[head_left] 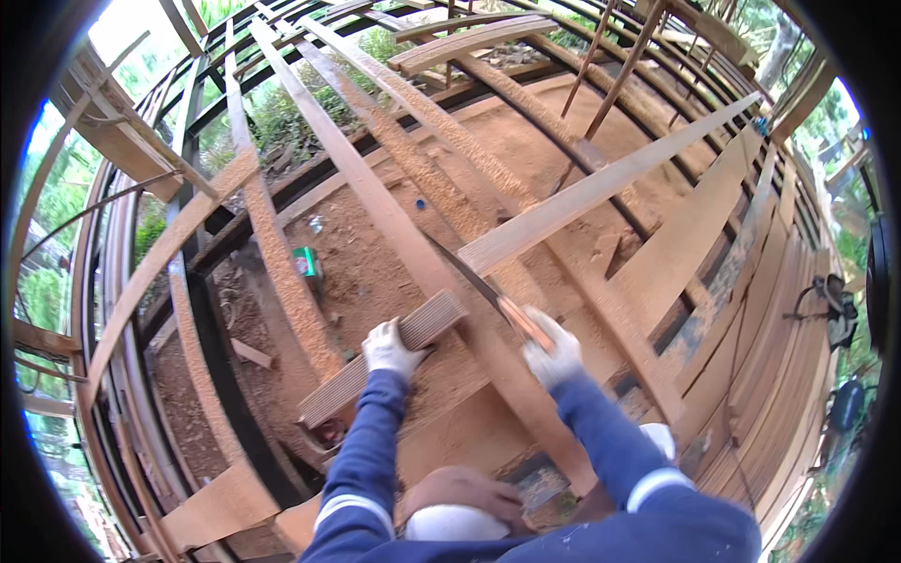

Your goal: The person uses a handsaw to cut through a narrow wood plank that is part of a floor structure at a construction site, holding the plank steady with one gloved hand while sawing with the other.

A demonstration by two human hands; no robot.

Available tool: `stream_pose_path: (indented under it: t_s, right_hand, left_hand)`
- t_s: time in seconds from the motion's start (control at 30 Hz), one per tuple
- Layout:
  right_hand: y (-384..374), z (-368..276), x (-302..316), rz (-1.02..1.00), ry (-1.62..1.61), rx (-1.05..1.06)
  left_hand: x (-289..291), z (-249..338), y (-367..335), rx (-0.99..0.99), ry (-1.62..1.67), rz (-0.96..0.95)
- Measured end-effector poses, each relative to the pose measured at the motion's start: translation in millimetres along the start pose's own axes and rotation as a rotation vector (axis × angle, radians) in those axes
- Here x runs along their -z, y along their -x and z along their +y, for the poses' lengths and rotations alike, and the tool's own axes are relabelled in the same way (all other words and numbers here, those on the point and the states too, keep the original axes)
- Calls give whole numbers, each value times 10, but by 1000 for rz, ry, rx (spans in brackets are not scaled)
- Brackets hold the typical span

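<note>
My left hand (390, 349), in a white glove, grips a short ribbed deck board (432, 319), fingers over its upper edge. The board lies slanted across a wooden joist (404, 225). In my right hand (554, 349), also gloved, is a handsaw (479, 284), held by its orange-brown wooden handle. Its narrow dark blade points away and to the left, seen nearly edge-on. A long deck board (610, 192) runs off to the far right, its near end close to the blade. A gap separates that end from the short board.
Sawdust covers several joists (286, 267). Between them lies reddish dirt ground below, with a green box (304, 262) on it. Stacked boards (760, 375) lie at right, near a dark tool or bag (835, 310). Metal rods (624, 70) stand upright at the back.
</note>
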State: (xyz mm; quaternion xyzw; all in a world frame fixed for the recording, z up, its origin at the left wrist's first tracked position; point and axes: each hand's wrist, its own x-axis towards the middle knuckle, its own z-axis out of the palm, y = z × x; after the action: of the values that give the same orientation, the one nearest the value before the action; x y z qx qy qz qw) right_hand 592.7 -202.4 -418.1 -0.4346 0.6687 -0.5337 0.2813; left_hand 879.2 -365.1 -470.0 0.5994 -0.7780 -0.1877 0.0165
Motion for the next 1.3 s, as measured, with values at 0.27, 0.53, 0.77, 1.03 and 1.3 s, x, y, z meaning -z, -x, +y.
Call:
stream_pose_path:
  t_s: [0.27, 0.53, 0.77, 1.03, 1.3]
  right_hand:
    - [1166, -945, 1515, 67, 50, -70]
    - [1104, -826, 1307, 370, -204, -153]
    - [1164, -391, 1299, 296, -174, -137]
    - [1217, -207, 865, -142, 430, -94]
    - [1211, 78, 569, -346, 832, -147]
  left_hand:
    - [-177, -540, 10, 193, -29, 113]
    - [-148, -517, 131, 95, -81, 4]
    - [33, -624, 719, 77, 103, 77]
    - [-223, -531, 1440, -65, 148, 21]
    - [-62, -469, 1670, -160, 134, -103]
